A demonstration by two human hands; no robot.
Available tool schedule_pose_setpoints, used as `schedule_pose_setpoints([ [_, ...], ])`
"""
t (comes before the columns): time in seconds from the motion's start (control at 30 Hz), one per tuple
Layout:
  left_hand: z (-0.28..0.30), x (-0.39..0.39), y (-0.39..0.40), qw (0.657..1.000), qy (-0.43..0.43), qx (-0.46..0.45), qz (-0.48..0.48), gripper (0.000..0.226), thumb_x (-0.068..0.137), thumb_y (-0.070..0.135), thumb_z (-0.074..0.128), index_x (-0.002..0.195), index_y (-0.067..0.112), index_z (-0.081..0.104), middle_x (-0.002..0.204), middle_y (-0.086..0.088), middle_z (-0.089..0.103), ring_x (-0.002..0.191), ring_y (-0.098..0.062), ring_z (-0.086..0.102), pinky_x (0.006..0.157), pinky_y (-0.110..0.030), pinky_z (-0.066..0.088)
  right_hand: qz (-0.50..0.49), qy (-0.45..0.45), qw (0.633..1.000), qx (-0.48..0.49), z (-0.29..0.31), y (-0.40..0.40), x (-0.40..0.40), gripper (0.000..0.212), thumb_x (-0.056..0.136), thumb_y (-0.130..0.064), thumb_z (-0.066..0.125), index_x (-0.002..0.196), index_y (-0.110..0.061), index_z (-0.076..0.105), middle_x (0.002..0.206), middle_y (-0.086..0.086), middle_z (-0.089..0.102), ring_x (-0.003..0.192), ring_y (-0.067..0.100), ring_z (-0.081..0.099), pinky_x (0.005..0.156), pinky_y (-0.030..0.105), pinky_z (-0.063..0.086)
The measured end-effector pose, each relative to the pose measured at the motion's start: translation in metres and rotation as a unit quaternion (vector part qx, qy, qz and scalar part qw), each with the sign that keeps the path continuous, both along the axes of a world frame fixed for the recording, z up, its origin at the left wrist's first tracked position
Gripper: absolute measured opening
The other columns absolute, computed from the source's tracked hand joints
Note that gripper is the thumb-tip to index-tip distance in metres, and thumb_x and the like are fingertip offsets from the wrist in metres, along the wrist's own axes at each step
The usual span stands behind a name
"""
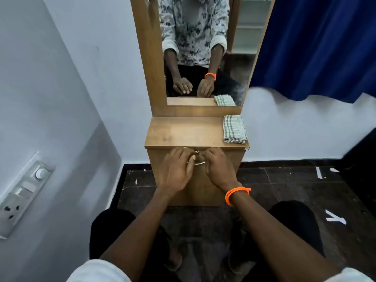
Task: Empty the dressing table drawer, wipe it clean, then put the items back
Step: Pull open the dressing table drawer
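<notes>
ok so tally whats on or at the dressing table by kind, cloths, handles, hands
folded checked cloth on the tabletop: 1
metal drawer handle: 1
hands at the handle, left hand and right hand: 2
total: 4

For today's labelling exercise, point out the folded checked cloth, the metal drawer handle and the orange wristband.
folded checked cloth (234,129): head view, middle of its top fold.
metal drawer handle (199,163): head view, lower curve showing between the hands.
orange wristband (236,192): head view, strand across the wrist.
</notes>
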State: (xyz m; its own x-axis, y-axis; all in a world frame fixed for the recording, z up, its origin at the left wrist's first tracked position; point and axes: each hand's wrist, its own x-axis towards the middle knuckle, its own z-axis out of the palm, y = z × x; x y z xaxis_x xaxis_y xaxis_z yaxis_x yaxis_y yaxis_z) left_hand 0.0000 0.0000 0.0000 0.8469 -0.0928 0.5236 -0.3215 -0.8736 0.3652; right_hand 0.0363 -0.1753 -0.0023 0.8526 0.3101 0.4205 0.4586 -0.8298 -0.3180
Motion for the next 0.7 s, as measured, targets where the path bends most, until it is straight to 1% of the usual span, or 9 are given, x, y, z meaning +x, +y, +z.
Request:
schedule_pose_setpoints([
  [0.03,-0.012,0.002,0.0,1.0,0.012,-0.009,-0.004,0.023,0.102,0.027,0.055,0.114,0.014,0.069,0.111,-0.002,0.07,0.105,-0.024,0.061,0.086,-0.045,0.053,0.008,0.023,1.0,-0.009,-0.007,0.0,0.001,0.023,0.09,-0.007,0.056,0.107,-0.015,0.07,0.103,0.003,0.065,0.1,0.024,0.056,0.067,0.036,0.05],
  [0.1,-0.034,0.009,0.0,0.998,0.056,-0.026,0.02,0.016,0.095,0.017,0.063,0.107,0.011,0.071,0.104,-0.006,0.069,0.1,-0.028,0.061,0.085,-0.044,0.053,0.024,0.048,0.998,-0.031,-0.018,-0.002,0.003,0.026,0.089,-0.006,0.055,0.11,-0.014,0.07,0.101,0.008,0.065,0.097,0.029,0.057,0.068,0.038,0.049],
  [0.13,-0.042,0.011,0.0,0.995,0.092,-0.02,0.039,0.017,0.092,0.013,0.065,0.108,0.01,0.072,0.106,-0.008,0.069,0.101,-0.03,0.061,0.087,-0.044,0.053,0.022,0.067,0.997,-0.045,-0.02,-0.002,0.004,0.026,0.09,-0.007,0.054,0.109,-0.013,0.07,0.099,0.01,0.065,0.096,0.031,0.057,0.069,0.039,0.05],
  [0.2,-0.057,0.019,0.0,0.99,0.135,-0.014,0.033,0.027,0.089,0.007,0.065,0.116,0.01,0.071,0.112,-0.009,0.068,0.11,-0.032,0.059,0.094,-0.044,0.052,0.021,0.087,0.995,-0.051,-0.028,-0.001,0.008,0.022,0.091,-0.009,0.052,0.104,-0.011,0.07,0.098,0.011,0.064,0.097,0.033,0.057,0.069,0.042,0.051],
  [0.27,-0.062,0.027,-0.001,0.991,0.136,-0.007,0.018,0.036,0.087,0.004,0.065,0.123,0.01,0.071,0.119,-0.01,0.069,0.116,-0.033,0.058,0.101,-0.045,0.051,0.022,0.092,0.994,-0.049,-0.033,0.0,0.01,0.018,0.092,-0.012,0.051,0.097,-0.009,0.068,0.1,0.011,0.063,0.098,0.033,0.058,0.071,0.042,0.051],
  [0.37,-0.069,0.041,-0.005,0.991,0.134,0.002,0.009,0.033,0.086,0.005,0.065,0.117,0.01,0.074,0.115,-0.01,0.073,0.114,-0.035,0.06,0.1,-0.045,0.052,0.026,0.1,0.994,-0.031,-0.038,0.004,0.014,0.018,0.094,-0.015,0.052,0.086,-0.006,0.065,0.098,0.013,0.061,0.098,0.034,0.056,0.069,0.041,0.047],
  [0.5,-0.073,0.048,-0.008,0.989,0.137,0.061,-0.006,0.021,0.087,0.008,0.061,0.102,0.009,0.076,0.106,-0.009,0.074,0.111,-0.03,0.059,0.095,-0.044,0.051,0.019,0.107,0.994,-0.021,-0.04,0.009,0.021,0.02,0.094,-0.014,0.055,0.079,-0.004,0.064,0.097,0.016,0.061,0.099,0.036,0.056,0.07,0.043,0.047],
  [0.6,-0.075,0.048,-0.011,0.989,0.134,0.064,0.008,0.021,0.091,0.013,0.058,0.101,0.011,0.076,0.106,-0.007,0.072,0.113,-0.026,0.059,0.092,-0.041,0.052,0.009,0.124,0.992,-0.022,-0.041,0.012,0.025,0.021,0.092,-0.014,0.053,0.079,-0.003,0.066,0.098,0.016,0.063,0.099,0.037,0.056,0.074,0.044,0.047],
  [0.7,-0.08,0.051,-0.013,0.987,0.151,0.053,0.027,0.021,0.093,0.018,0.055,0.097,0.014,0.075,0.103,-0.006,0.069,0.109,-0.025,0.059,0.089,-0.039,0.051,-0.002,0.133,0.991,-0.012,-0.041,0.015,0.026,0.02,0.089,-0.011,0.053,0.077,-0.003,0.066,0.096,0.016,0.062,0.096,0.037,0.056,0.073,0.044,0.046],
])
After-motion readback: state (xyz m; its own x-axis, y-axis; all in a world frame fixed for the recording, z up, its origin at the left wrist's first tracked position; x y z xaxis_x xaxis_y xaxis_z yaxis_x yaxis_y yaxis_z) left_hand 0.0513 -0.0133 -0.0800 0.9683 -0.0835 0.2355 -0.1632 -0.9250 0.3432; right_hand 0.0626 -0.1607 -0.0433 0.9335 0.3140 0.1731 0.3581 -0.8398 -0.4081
